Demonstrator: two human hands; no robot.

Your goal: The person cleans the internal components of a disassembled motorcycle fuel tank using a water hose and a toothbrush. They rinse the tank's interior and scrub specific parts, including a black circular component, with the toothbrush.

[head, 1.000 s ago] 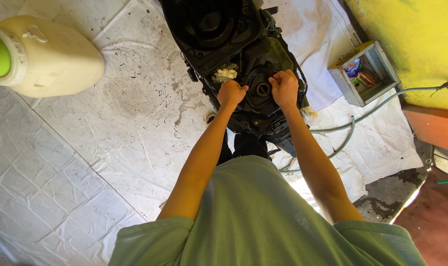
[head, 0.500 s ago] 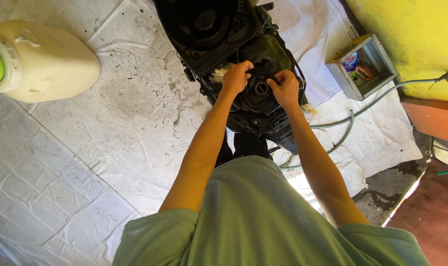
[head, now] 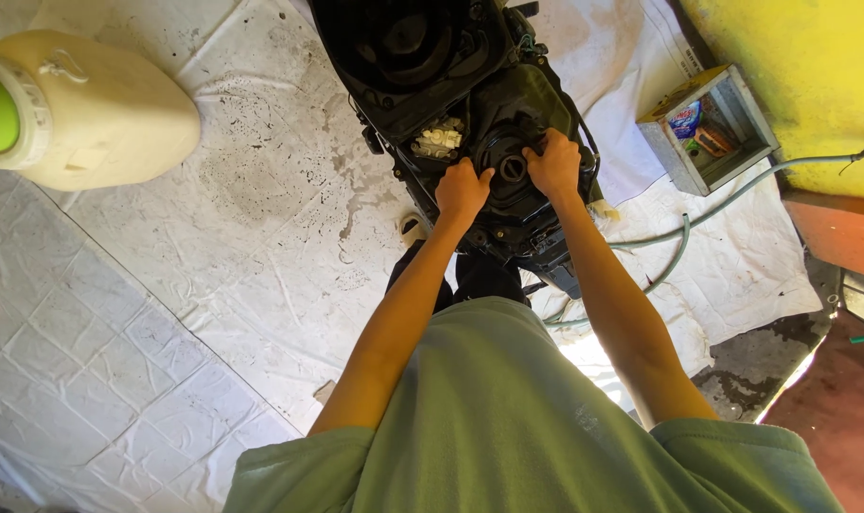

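**Both hands on the round black cover**

On the black machine housing (head: 451, 104), gripped a round black cover (head: 510, 169) from both sides: left hand (head: 462, 190) curled at its left edge, right hand (head: 553, 163) clamped over its right edge. Beside the housing, left: a cream canister (head: 99, 109). Right of it: a grey box (head: 712, 142) and hose (head: 736, 199), all on white sheeting (head: 261, 237).
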